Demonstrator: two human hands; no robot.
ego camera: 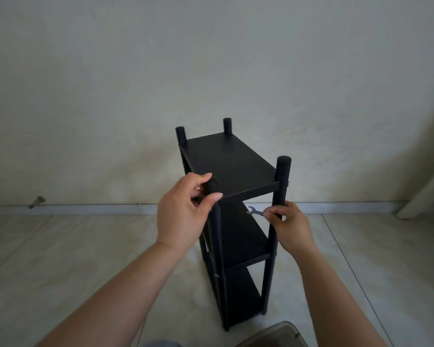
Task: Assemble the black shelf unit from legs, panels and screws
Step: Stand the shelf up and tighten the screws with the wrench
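The black shelf unit stands upright on the tiled floor with three panels between four round legs. My left hand grips the top of the near left leg, thumb and fingers curled round its cap. My right hand holds the near right leg below the top panel and pinches a small silver wrench that points left. Silver screw heads show on the legs at the panel joints.
A pale wall rises right behind the unit, with a baseboard along the floor. A small metal fitting sticks out of the wall at lower left. A brown box corner lies at the bottom edge. A pale slanted frame leans at right.
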